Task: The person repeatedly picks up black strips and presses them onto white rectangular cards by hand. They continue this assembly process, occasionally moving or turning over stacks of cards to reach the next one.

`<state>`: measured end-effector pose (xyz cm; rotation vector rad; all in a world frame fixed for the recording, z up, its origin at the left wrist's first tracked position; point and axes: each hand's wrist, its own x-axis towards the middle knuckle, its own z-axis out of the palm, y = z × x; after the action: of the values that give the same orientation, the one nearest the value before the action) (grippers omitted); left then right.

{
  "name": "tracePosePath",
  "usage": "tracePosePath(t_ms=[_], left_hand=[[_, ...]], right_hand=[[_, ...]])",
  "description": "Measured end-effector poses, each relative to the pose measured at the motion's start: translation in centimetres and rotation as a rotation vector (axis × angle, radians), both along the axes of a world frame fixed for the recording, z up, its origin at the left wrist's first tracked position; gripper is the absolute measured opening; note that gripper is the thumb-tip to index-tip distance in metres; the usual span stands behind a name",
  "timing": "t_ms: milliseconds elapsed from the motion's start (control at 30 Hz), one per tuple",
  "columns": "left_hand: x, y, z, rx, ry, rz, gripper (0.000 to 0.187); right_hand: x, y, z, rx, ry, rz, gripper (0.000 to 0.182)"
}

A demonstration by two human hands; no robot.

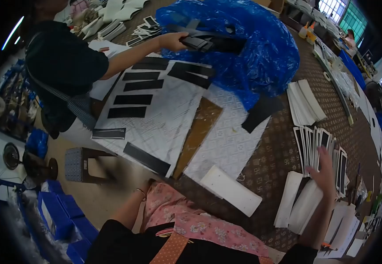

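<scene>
My right hand (324,172) is over the right side of the table, fingers spread, holding nothing that I can see. Under and around it lies a fanned row of dark strips with white borders (304,147). Stacks of white strips (304,206) lie just below that hand, with another white stack (305,103) farther back. My left hand (150,184) is low by my floral apron (208,226), near the table's front edge; its fingers are mostly hidden. Nearest to it is a single black strip (147,158) on the white patterned sheet (169,125). A white rectangular card (230,189) lies between my hands.
At left a co-worker's hand (173,42) holds several black strips beside a large blue plastic bag (266,48). Black strips (133,99) lie in rows on the sheet. A stool (77,165) stands at the table's left side, and blue bins (61,211) are on the floor.
</scene>
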<state>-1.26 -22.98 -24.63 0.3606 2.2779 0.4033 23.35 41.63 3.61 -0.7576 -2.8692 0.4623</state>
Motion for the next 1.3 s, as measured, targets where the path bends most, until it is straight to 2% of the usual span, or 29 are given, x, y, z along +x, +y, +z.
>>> tracePosePath(t_ms=[67, 133, 167, 233, 267, 300, 333, 367, 433, 567, 667, 733, 767, 833, 867, 933, 967, 1033, 1067, 1100, 1133, 1233, 1267, 1300], left_hand=[[-0.9, 0.9, 5.2, -0.062, 0.056, -0.123, 0.037], [-1.6, 2.2, 12.2, -0.128, 0.142, -0.346, 0.037], [-1.9, 2.3, 15.1, -0.132, 0.134, -0.346, 0.037], [-2.5, 3.0, 19.8, 0.116, 0.143, -0.375, 0.037], [-2.6, 3.7, 21.4, 0.119, 0.136, -0.381, 0.037], [-2.6, 4.4, 22.8, 0.293, 0.271, -0.377, 0.041], [-2.7, 5.2, 23.4, 0.470, 0.405, -0.369, 0.046], [-3.1, 6.1, 23.5, 0.475, 0.399, -0.378, 0.046], [-4.0, 7.9, 23.6, 0.436, 0.683, -0.594, 0.056], [-5.3, 9.8, 22.1, 0.364, 0.701, -0.679, 0.064], [-6.2, 10.3, 22.3, 0.302, 0.660, -0.691, 0.063], [-6.5, 10.4, 23.8, 0.304, 0.525, -0.679, 0.060], [-6.1, 10.8, 25.0, 0.306, 0.518, -0.689, 0.060], [-4.5, 11.9, 27.8, 0.530, 0.588, -0.639, 0.057], [-3.5, 12.7, 29.2, 0.531, 0.576, -0.648, 0.057], [-1.2, 15.0, 30.9, 0.791, 0.204, -0.515, 0.051], [-0.4, 16.4, 30.6, 0.790, 0.196, -0.524, 0.051], [1.1, 19.3, 29.3, 1.200, 0.054, -0.667, 0.053], [2.0, 20.3, 28.7, 1.201, 0.045, -0.672, 0.053], [2.8, 21.2, 28.2, 1.302, 0.011, -0.617, 0.057], [3.3, 21.8, 27.7, 1.401, -0.024, -0.560, 0.061], [3.5, 22.7, 26.8, 1.450, -0.039, -0.483, 0.059], [3.1, 22.6, 26.0, 1.446, -0.046, -0.486, 0.059], [2.5, 22.1, 24.7, 1.325, -0.067, -0.385, 0.059]], right_hand=[[-2.2, -10.0, 1.2, -0.145, -0.094, 0.264, 0.082], [-1.6, -16.0, -1.1, -0.121, -0.105, 0.469, 0.085], [-1.7, -18.4, -1.7, -0.127, -0.111, 0.470, 0.085], [-1.9, -21.8, -2.8, -0.231, -0.232, 0.346, 0.088], [-1.9, -22.6, -3.9, -0.232, -0.239, 0.338, 0.088], [-1.8, -23.3, -5.4, -0.223, -0.194, 0.290, 0.089], [-1.7, -23.8, -6.4, -0.213, -0.149, 0.242, 0.090], [-1.7, -24.2, -6.8, -0.212, -0.151, 0.231, 0.090], [-2.2, -24.4, -7.1, -0.133, -0.161, 0.201, 0.092], [-2.5, -23.7, -6.9, -0.153, -0.185, 0.177, 0.091], [-2.6, -24.0, -6.9, -0.111, -0.138, 0.178, 0.094], [-3.2, -25.0, -5.0, -0.041, 0.058, 0.128, 0.087], [-3.2, -25.4, -4.7, -0.044, 0.054, 0.117, 0.087], [-3.3, -26.3, -4.3, -0.278, 0.269, 0.107, 0.071], [-3.5, -27.0, -3.9, -0.282, 0.262, 0.095, 0.071], [-4.6, -28.5, -2.8, -0.512, 0.404, 0.287, 0.053], [-5.2, -29.3, -2.0, -0.583, 0.451, 0.353, 0.042], [-6.0, -30.4, -2.4, -0.657, 0.490, 0.387, 0.038], [-6.0, -30.6, -2.7, -0.729, 0.530, 0.431, 0.035], [-5.9, -30.7, -3.3, -0.689, 0.649, 0.408, 0.033], [-5.5, -30.4, -3.4, -0.688, 0.649, 0.397, 0.033], [-3.8, -28.6, -3.4, -0.711, 0.651, 0.344, 0.035], [-3.5, -27.9, -3.3, -0.610, 0.580, 0.275, 0.035], [-3.3, -27.2, -3.3, -0.509, 0.508, 0.208, 0.036]])
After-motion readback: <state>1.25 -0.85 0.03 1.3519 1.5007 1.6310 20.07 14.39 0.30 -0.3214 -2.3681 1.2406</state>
